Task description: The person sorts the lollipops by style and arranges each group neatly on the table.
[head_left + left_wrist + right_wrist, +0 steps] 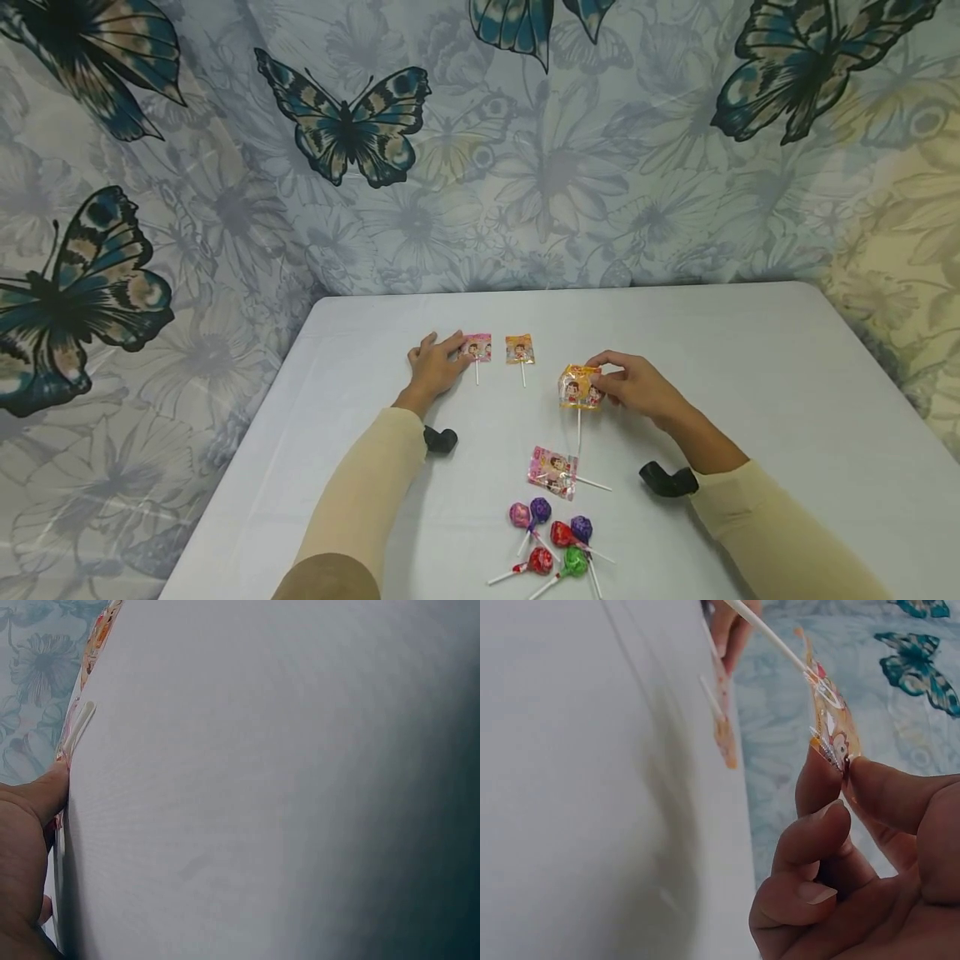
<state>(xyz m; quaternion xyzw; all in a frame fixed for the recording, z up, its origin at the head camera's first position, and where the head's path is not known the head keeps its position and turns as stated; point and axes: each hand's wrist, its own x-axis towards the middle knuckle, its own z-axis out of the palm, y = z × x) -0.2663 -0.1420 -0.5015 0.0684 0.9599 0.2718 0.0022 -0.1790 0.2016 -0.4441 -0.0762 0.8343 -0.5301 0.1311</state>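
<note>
My left hand (437, 367) is at the back of the table, its thumb and forefinger pinching the left edge of a pink-wrapped flat lollipop (480, 347) that lies stick toward me. Beside it on the right lies an orange-wrapped flat lollipop (519, 349), also stick toward me. My right hand (637, 385) pinches the wrapper's right side of another orange-wrapped lollipop (576, 388), held up off the table with its stick pointing toward me. In the right wrist view, thumb and forefinger grip this wrapper (832, 724) edge-on.
Nearer me lies another pink-wrapped flat lollipop (552, 472), stick to the right. Several round lollipops in red, purple, pink and green wrappers, among them a green one (575, 562), lie clustered at the front. The white table (720, 333) meets a butterfly-patterned backdrop (555, 208) behind.
</note>
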